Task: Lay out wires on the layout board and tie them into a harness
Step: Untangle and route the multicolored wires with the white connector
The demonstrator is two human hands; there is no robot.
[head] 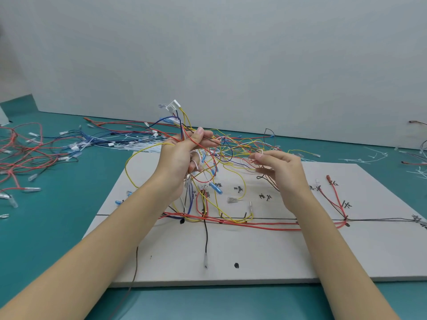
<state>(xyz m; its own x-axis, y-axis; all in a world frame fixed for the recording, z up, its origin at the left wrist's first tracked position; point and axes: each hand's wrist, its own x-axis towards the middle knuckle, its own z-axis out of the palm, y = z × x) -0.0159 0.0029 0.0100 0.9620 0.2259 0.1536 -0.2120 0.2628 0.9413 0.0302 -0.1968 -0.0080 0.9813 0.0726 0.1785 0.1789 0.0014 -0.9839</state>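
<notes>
The left hand (182, 155) is clamping its grip round the wire bundle (221, 153), white connector (173, 105) sticking up at 12 o'clock. Strands are trailing toward 3 o'clock, where the right hand (277, 167) is pinching one, above the layout board (346, 250).

At frame centre, the left hand (182, 155) grips a bundle of wires (221, 153) with a white connector (174, 105) sticking up above it. The right hand (279, 168) pinches strands from the same tangle. Below lies the layout board (277, 255) on the green table (57, 227); loose wires (34, 153) fill the left of the frame.
</notes>
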